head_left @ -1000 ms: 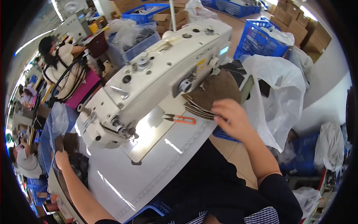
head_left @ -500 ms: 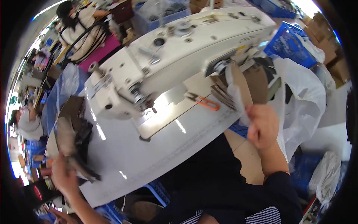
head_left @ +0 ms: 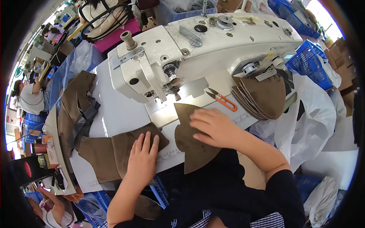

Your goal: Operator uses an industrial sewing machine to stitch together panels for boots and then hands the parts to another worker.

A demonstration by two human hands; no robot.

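My left hand [head_left: 141,159] lies flat, fingers stretched, on the right end of a brown joined fabric piece [head_left: 100,154] with a seam across it. My right hand [head_left: 216,128] rests palm down, fingers out, on a separate brown curved fabric piece [head_left: 186,142] that overhangs the table's front edge. A narrow gap parts the two pieces. Both lie before the needle area of a white sewing machine [head_left: 152,43]. Orange-handled thread snips [head_left: 228,104] lie beyond my right hand. To their right sits a stack of brown rounded fabric pieces [head_left: 268,97].
More brown and dark grey fabric [head_left: 74,106] is bunched at the table's left. A white plastic bag [head_left: 313,110] hangs at the right edge, below a blue crate [head_left: 310,62]. Other people [head_left: 30,97] sit at the left. A small box [head_left: 51,148] stands on the left-hand shelf.
My left hand has come from the left edge to the middle, and the joined piece now lies spread out. My right hand has moved left from the stack, with a curved piece now under it.
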